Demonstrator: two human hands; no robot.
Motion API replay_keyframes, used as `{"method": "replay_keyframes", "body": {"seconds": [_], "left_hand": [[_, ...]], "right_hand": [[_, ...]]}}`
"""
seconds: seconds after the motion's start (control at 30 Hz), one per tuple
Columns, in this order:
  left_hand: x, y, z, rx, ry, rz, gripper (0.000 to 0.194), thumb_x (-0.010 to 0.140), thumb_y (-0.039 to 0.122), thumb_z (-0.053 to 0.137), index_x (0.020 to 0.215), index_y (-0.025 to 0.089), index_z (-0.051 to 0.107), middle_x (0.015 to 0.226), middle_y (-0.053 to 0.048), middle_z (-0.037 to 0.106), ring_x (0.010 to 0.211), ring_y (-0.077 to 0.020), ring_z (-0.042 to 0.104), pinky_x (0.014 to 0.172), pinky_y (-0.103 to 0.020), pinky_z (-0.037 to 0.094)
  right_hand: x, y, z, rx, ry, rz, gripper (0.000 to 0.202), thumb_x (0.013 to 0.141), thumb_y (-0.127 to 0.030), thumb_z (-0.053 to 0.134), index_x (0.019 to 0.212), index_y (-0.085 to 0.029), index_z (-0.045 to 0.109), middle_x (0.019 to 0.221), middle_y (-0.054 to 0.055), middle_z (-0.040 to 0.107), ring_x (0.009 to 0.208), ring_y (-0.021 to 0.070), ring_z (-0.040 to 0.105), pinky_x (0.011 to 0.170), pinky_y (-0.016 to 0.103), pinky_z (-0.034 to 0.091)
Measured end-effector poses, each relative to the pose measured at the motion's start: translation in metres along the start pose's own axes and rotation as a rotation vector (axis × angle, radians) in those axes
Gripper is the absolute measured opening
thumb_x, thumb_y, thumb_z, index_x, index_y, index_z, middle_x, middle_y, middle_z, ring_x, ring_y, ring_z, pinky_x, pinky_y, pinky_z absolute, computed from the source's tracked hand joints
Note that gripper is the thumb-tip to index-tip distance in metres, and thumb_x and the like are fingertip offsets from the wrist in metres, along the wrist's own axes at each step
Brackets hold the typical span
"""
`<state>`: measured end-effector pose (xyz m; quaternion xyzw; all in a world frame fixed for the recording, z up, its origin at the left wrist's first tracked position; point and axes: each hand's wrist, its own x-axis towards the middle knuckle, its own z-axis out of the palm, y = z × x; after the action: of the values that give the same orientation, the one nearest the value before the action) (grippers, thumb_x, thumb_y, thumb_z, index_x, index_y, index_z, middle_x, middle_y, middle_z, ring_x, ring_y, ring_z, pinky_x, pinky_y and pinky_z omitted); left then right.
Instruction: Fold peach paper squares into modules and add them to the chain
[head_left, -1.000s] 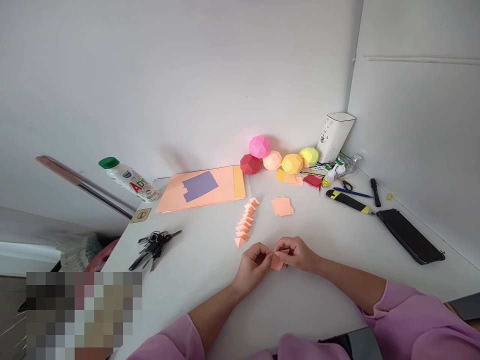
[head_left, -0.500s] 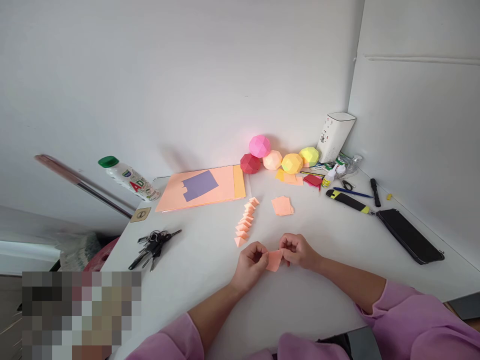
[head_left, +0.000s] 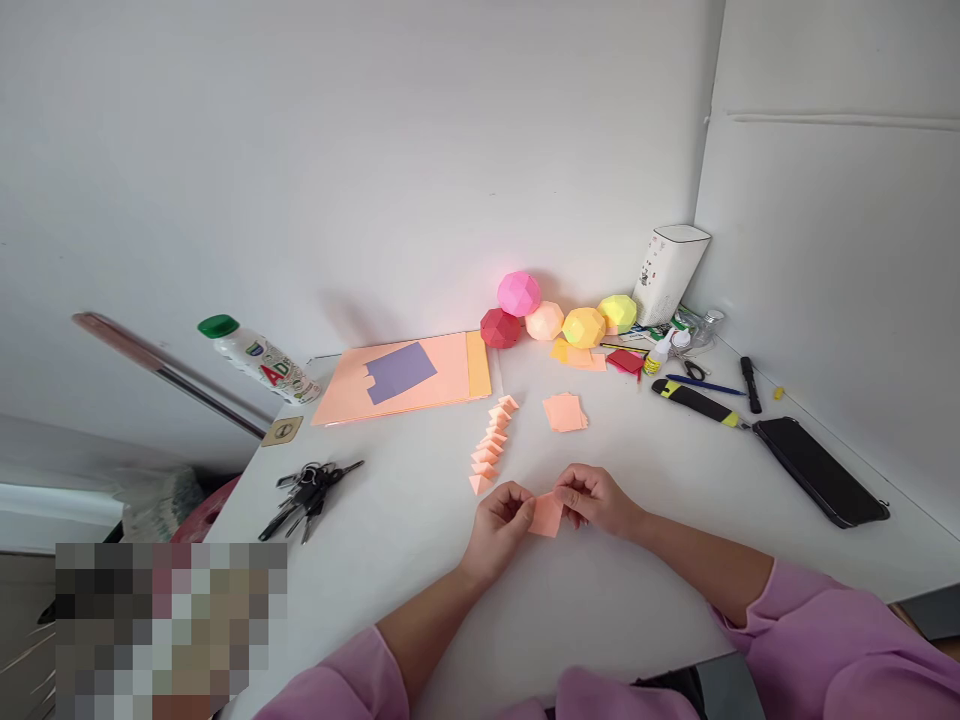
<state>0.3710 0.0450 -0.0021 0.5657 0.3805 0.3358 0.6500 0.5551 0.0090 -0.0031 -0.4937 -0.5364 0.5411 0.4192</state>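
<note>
Between my hands is a small peach paper square [head_left: 547, 515], held just above the white table. My left hand [head_left: 501, 527] pinches its left edge, thumb on top. My right hand [head_left: 598, 502] grips the upper right corner between thumb and fingers. Just beyond my left hand runs a row of folded peach paper pieces [head_left: 491, 443], standing one behind another. A small stack of peach paper squares [head_left: 566, 412] lies farther back, past my right hand.
Faceted paper balls [head_left: 519, 294] sit against the wall. Peach sheets with a purple piece [head_left: 401, 372] lie back left, near a bottle [head_left: 259, 360] and keys [head_left: 309, 495]. On the right are a glue bottle [head_left: 658, 353], a utility knife [head_left: 697, 403] and a black case [head_left: 819, 470].
The paper square has turned slightly and shows flatter between my hands. My right fingers have shifted a little left along its upper edge. Other things stay put.
</note>
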Motion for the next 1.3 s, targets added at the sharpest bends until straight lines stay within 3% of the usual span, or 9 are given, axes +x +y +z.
{"method": "replay_keyframes", "body": {"seconds": [0.2, 0.4, 0.53, 0.77, 1.07, 1.3], "left_hand": [[0.0, 0.0, -0.001, -0.021, 0.073, -0.003, 0.019, 0.075, 0.032, 0.057, 0.068, 0.017, 0.049, 0.061, 0.005, 0.042, 0.054, -0.008, 0.038, 0.051, -0.02, 0.033], [-0.001, 0.0, -0.001, -0.153, 0.038, -0.05, 0.023, 0.081, 0.04, 0.052, 0.074, 0.019, 0.045, 0.056, 0.006, 0.045, 0.049, -0.0089, 0.045, 0.051, -0.022, 0.04], [-0.001, 0.0, 0.0, -0.13, -0.027, -0.08, 0.028, 0.082, 0.046, 0.051, 0.086, 0.018, 0.052, 0.057, 0.005, 0.05, 0.049, -0.0106, 0.049, 0.05, -0.023, 0.041], [0.0, -0.006, -0.001, -0.03, -0.01, -0.072, 0.034, 0.082, 0.047, 0.051, 0.087, 0.016, 0.062, 0.056, 0.002, 0.053, 0.052, -0.0114, 0.049, 0.054, -0.024, 0.041], [0.002, -0.009, 0.0, -0.127, 0.017, -0.04, 0.027, 0.074, 0.039, 0.064, 0.089, 0.017, 0.063, 0.08, -0.002, 0.062, 0.075, -0.0135, 0.055, 0.069, -0.026, 0.044], [0.003, -0.013, 0.0, -0.164, -0.075, 0.008, 0.028, 0.073, 0.033, 0.067, 0.097, 0.019, 0.059, 0.064, 0.004, 0.05, 0.063, -0.0098, 0.049, 0.062, -0.024, 0.041]], "right_hand": [[0.0, -0.002, 0.0, 0.015, 0.03, 0.038, 0.027, 0.083, -0.042, 0.054, 0.076, -0.016, 0.049, 0.059, -0.003, 0.055, 0.045, 0.008, 0.05, 0.043, 0.02, 0.036], [0.001, -0.001, -0.001, 0.039, 0.032, 0.03, 0.028, 0.082, -0.044, 0.054, 0.076, -0.017, 0.049, 0.059, -0.004, 0.053, 0.045, 0.0084, 0.051, 0.043, 0.02, 0.036], [0.002, 0.001, -0.001, 0.037, 0.017, 0.005, 0.028, 0.081, -0.044, 0.055, 0.078, -0.017, 0.052, 0.06, -0.004, 0.05, 0.046, 0.0083, 0.05, 0.043, 0.021, 0.037], [0.003, 0.003, -0.002, 0.019, 0.013, -0.01, 0.027, 0.081, -0.043, 0.057, 0.083, -0.016, 0.059, 0.059, -0.004, 0.049, 0.049, 0.0099, 0.053, 0.044, 0.022, 0.039], [0.003, 0.007, -0.002, 0.027, 0.039, 0.019, 0.031, 0.081, -0.045, 0.056, 0.097, -0.017, 0.056, 0.06, -0.004, 0.049, 0.05, 0.0106, 0.053, 0.047, 0.023, 0.04], [0.002, 0.002, -0.001, -0.002, 0.048, 0.055, 0.033, 0.08, -0.043, 0.058, 0.102, -0.018, 0.057, 0.061, -0.005, 0.042, 0.052, 0.0085, 0.04, 0.046, 0.021, 0.036]]}}
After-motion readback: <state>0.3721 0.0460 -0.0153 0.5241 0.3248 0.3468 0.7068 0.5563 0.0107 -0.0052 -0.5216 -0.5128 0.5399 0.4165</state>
